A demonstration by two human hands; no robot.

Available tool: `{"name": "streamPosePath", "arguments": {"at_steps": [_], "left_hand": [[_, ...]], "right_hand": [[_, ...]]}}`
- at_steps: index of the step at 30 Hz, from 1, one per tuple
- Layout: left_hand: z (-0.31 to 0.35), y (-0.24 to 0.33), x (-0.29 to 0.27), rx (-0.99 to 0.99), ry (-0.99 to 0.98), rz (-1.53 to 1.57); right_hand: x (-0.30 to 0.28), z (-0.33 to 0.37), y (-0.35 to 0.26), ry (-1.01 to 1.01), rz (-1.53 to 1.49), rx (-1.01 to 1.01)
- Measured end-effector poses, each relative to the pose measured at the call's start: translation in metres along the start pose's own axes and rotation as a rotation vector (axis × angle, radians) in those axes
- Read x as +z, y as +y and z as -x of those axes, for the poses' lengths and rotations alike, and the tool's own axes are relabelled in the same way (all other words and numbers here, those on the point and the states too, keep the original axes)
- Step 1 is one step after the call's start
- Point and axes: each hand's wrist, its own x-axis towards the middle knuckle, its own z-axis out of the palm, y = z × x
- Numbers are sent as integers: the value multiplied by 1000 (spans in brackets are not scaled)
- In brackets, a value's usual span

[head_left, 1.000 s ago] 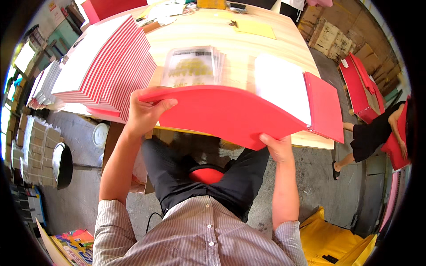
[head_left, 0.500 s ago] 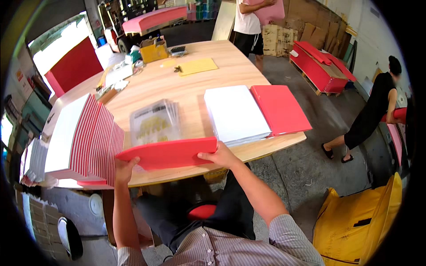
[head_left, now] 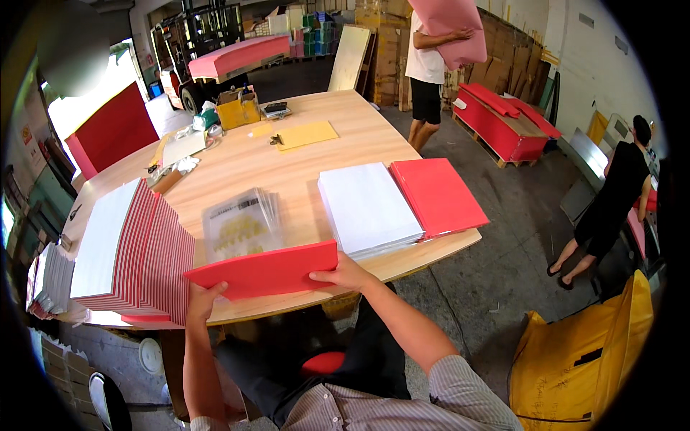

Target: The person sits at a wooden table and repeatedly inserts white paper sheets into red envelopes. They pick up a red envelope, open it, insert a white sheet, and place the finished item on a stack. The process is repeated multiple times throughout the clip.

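Observation:
Upright on its long edge at the table's front stands a bundle of red paper. My left hand grips its left end, thumb on the near face. At the other end my right hand holds it the same way, thumb in front and fingers behind. Just beyond it lie clear plastic bags with yellow print, fanned out. To the left rises a tall stack of alternating red and white layers, close to my left hand. White paper and a red paper stack lie side by side on the right.
The wooden table also carries a yellow envelope and a yellow box. A yellow bag is on the floor at right. One person carries a pink bundle; another person is by a machine. A forklift stands behind.
My view has shifted slightly, and the red bundle stays between both hands. The person with the pink bundle has come more into view. The person in black has turned toward the machine.

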Motion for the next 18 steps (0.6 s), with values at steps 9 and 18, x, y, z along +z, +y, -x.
{"name": "streamPosePath", "arguments": {"at_steps": [9,18], "left_hand": [[24,60,24,58,70,-149],[88,67,53,38,-429,-217]], "right_hand": [[10,38,-56,40,334,82],[15,180,-22,183,-72,53]]}}
